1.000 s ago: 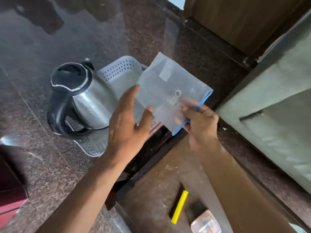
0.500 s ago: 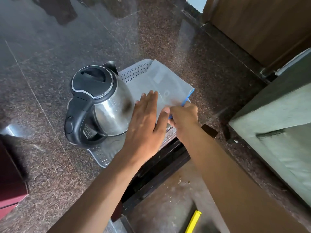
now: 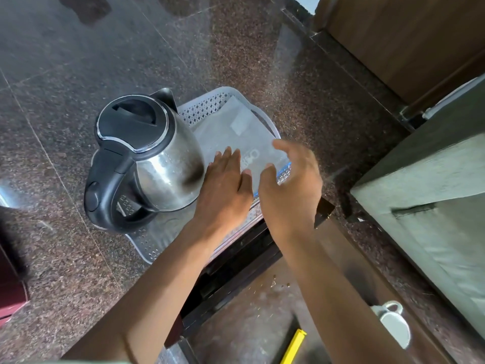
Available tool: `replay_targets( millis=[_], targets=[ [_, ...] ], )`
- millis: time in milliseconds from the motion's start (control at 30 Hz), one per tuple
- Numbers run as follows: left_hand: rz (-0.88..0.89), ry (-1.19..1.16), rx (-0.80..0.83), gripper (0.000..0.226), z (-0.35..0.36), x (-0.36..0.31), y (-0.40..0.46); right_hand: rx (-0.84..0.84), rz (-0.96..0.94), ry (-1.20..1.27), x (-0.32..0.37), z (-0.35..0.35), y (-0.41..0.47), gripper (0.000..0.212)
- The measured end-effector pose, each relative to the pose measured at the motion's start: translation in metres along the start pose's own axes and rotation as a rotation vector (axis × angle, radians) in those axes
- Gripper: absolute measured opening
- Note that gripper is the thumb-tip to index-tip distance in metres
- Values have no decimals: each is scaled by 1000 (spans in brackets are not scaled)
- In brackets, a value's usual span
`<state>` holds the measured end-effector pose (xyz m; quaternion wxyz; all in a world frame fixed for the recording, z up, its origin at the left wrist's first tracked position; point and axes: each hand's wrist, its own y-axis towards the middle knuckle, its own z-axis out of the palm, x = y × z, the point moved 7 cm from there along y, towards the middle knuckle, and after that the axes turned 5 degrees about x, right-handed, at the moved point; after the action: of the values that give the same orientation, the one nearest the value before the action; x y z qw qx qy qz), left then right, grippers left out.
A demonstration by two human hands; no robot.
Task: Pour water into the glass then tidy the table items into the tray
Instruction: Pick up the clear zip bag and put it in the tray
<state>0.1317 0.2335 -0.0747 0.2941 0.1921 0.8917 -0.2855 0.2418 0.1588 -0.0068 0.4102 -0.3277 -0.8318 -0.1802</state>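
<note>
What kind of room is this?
Probably a home kitchen or pantry corner: an electric kettle stands in a perforated tray on a granite floor, and a white mug sits nearby.

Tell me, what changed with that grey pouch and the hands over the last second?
The grey pouch went from being held up in both hands to lying flat in the white tray, beside the kettle. The right hand has let go and opened above it; the left hand now lies flat on it. The kettle stayed in the tray.
</note>
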Motion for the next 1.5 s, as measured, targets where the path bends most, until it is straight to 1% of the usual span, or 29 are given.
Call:
replay_targets(
  millis=[67,133,200,267,300,400,533,733,833,933,1000,1133,1233,1300,1367,1500],
  targets=[
    [8,65,43,62,3,2,7,156,-148,-95,5,17,11,40],
    [5,102,78,64,5,5,14,332,-216,-202,2,37,25,41],
    [2,116,91,64,6,6,20,478,-251,-331,-4,57,37,41],
    [-8,97,93,62,8,9,25,566,-269,-435,-12,73,48,40],
    [-14,92,113,60,10,10,27,597,-246,-468,-17,79,53,41],
    [-27,128,190,58,18,17,33,676,-129,-542,-32,93,64,47],
    [-29,117,175,55,18,18,31,727,-94,-620,-37,106,68,49],
    [-56,48,161,54,18,23,31,738,-50,-579,-39,112,65,49],
    [-49,34,141,56,15,19,27,756,-21,-491,-38,109,65,50],
    [-12,18,86,55,10,9,18,704,-1,-341,-30,92,62,49],
    [37,24,1,54,4,-3,5,627,-22,-260,-25,71,55,47],
    [239,-76,-207,50,-3,-30,-38,401,-70,-146,-21,9,29,37],
    [359,-152,-263,47,7,-42,-72,233,-69,-28,-34,-44,-7,32],
    [427,-179,-277,44,21,-47,-93,125,-33,42,-48,-79,-36,29],
    [477,-213,-255,40,40,-51,-112,26,2,92,-64,-113,-70,23],
    [439,-293,-111,41,92,-51,-150,-63,84,107,-101,-169,-141,19]
  ],
)
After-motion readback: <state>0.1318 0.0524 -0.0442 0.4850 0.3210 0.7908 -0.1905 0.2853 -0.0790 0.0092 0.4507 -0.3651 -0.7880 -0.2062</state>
